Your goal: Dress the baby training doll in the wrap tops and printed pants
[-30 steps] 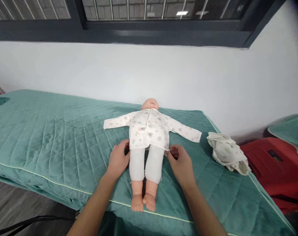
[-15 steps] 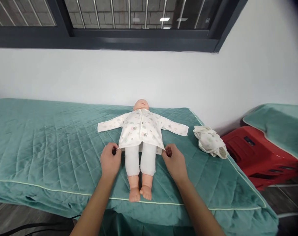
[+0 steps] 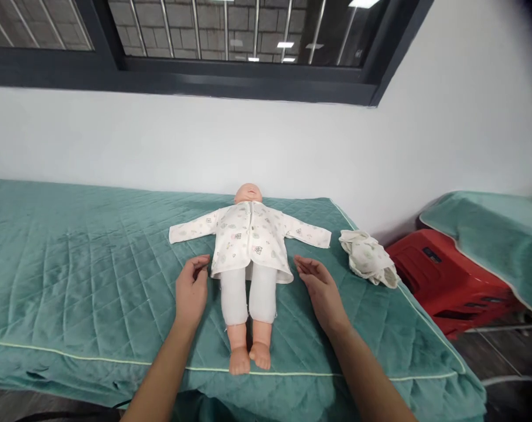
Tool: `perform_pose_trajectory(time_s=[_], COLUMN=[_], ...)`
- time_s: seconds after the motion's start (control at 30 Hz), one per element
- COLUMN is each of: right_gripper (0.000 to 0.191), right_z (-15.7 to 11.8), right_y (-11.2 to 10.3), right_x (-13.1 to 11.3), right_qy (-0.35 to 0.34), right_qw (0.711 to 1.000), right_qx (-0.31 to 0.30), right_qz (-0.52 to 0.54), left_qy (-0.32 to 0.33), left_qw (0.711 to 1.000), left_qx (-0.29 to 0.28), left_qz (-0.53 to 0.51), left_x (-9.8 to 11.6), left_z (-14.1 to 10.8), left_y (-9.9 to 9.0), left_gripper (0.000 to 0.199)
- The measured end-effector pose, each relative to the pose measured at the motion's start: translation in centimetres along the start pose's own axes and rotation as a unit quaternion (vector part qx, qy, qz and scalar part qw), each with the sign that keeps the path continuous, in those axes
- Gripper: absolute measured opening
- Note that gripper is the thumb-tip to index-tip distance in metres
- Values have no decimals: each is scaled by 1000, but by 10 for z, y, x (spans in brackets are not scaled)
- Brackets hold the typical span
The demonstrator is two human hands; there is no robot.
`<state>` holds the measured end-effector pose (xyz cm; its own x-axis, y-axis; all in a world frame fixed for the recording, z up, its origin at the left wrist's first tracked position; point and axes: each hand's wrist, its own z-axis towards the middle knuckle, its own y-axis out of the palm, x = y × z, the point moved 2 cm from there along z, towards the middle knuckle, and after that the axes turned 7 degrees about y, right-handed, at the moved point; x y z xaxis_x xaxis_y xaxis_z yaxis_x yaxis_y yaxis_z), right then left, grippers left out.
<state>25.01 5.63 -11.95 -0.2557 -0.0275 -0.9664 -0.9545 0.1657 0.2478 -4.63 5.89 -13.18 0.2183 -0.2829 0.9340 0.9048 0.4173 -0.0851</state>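
Note:
A baby doll (image 3: 248,192) lies on its back, head toward the wall and bare feet at the near edge of the bed. It wears a white printed baby shirt (image 3: 251,234), closed down the front, with both sleeves stretched out sideways. White cloth covers the doll's upper legs. My left hand (image 3: 192,287) is just left of the shirt's hem, apart from it, fingers loosely bent and holding nothing. On the other side, my right hand (image 3: 319,287) hovers beside the hem with fingers extended and nothing in them.
A crumpled white printed cloth (image 3: 368,258) lies near the right edge of the green quilted bed cover (image 3: 108,281). Beyond that edge stands a red plastic object (image 3: 446,275), partly under another green cover (image 3: 490,234). The white wall and a barred window (image 3: 239,29) are behind.
Both hands have let go of the shirt's lower corners and moved outward from it. The hem now lies loose over the doll's legs. The camera view has shifted slightly.

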Motion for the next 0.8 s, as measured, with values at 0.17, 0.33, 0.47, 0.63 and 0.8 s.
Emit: perform_pose_trajectory(time_s=[0.17, 0.33, 0.47, 0.63, 0.8], right_gripper=[17, 22, 32, 40, 42], right_z=[56, 107, 128, 162, 179], right_y=[11, 40, 51, 47, 39], right_x=[-9, -8, -11, -25, -21], right_qy=[190, 203, 171, 111, 98], right_qw=[958, 938, 946, 970, 980], right_qx=[-132, -194, -204, -178, -158], right_qz=[169, 201, 185, 121, 64], left_qy=[-174, -340, -362, -327, -323], left_qw=[963, 830, 782, 793, 800], left_qx=[-50, -162, -190, -183, -188], left_qz=[-200, -412, -470, -481, -469], left_x=[7, 6, 5, -2, -15], left_z=[34, 73, 98, 128, 139], left_y=[30, 72, 91, 120, 136], left_gripper=[40, 50, 52, 47, 45])
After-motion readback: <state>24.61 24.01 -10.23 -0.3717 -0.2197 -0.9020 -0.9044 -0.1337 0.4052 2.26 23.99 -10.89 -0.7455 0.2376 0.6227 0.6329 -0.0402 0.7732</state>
